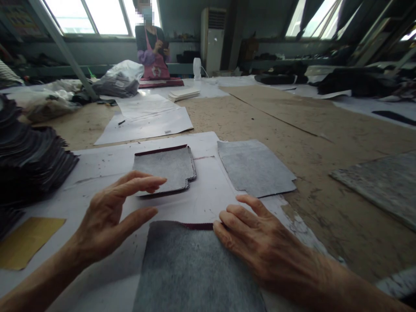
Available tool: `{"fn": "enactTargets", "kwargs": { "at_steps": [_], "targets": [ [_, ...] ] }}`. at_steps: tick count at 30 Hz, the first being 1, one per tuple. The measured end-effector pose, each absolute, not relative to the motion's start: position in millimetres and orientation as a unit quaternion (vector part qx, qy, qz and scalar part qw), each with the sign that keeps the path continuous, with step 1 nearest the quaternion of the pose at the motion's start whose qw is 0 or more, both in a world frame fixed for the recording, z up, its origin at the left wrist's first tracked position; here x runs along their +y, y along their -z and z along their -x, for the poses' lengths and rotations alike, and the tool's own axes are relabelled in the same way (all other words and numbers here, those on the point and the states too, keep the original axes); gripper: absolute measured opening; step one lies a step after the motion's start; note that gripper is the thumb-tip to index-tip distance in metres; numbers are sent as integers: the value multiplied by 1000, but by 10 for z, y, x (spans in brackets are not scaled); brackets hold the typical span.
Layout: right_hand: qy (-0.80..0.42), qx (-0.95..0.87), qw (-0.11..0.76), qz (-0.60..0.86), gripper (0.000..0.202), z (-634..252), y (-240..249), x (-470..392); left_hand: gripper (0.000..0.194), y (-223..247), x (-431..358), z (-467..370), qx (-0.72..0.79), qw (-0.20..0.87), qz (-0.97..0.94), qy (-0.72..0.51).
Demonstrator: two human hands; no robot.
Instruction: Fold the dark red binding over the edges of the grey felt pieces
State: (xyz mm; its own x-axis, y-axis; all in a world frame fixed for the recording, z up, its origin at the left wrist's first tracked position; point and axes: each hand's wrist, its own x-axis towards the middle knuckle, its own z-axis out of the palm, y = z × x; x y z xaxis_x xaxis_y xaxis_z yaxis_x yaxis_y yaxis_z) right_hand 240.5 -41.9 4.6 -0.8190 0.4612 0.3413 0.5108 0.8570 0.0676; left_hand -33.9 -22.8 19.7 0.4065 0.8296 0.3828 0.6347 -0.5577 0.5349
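A grey fabric piece [191, 268] lies in front of me on white paper. Part of its far edge is folded over and shows a maroon strip. At that fold my right hand [263, 242] has its fingers bent and closed on the edge; the fingertips are partly hidden. My left hand [108, 216] is held above the paper, thumb and fingers apart, with nothing in it. Beyond its fingertips sits a small stack of grey fabric pieces [162, 167] with a maroon edge along the top and a notched corner. Another notched grey piece [255, 167] lies flat to the right.
A tall pile of dark fabric pieces [29, 160] stands at left, near a tan card [30, 242]. White sheets [152, 123] lie farther back beside a plastic-wrapped bundle [120, 78]. A grey slab [383, 186] is at right. Across the table stands a person [151, 47] in a pink apron.
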Motion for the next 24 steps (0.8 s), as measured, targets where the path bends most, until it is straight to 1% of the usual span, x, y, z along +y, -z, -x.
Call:
{"fn": "enactTargets", "kwargs": {
  "at_steps": [2, 4, 6, 9, 11, 13, 16, 20, 24],
  "targets": [
    [95, -947, 171, 255, 31, -2397, -16, -425, 30, -258, -246, 209, 430, 127, -845, -293],
    [110, -941, 192, 256, 29, -2395, 9, -436, 28, -277, -253, -6, 389, 115, -875, -262],
    [112, -932, 212, 270, 30, -2409, 15, -457, 25, -259, -236, -236, 364, 132, -890, -240],
    [120, -913, 256, 294, 33, -2477, -11, -521, 19, -194, -188, -482, 363, 195, -884, -219],
    [123, -890, 292, 327, 32, -2547, -27, -594, 22, -145, -172, -557, 353, 232, -883, -206],
    [98, -871, 309, 370, 31, -2615, -17, -688, 30, -102, -180, -581, 335, 253, -886, -197],
    [69, -865, 297, 398, 31, -2676, 52, -836, 37, -56, -211, -574, 316, 264, -893, -182],
    [95, -869, 257, 412, 37, -2670, 135, -950, 45, -11, -232, -550, 288, 242, -910, -176],
    [98, -865, 250, 425, 39, -2643, 135, -950, 52, 36, -256, -536, 253, 180, -935, -171]
  ]
}}
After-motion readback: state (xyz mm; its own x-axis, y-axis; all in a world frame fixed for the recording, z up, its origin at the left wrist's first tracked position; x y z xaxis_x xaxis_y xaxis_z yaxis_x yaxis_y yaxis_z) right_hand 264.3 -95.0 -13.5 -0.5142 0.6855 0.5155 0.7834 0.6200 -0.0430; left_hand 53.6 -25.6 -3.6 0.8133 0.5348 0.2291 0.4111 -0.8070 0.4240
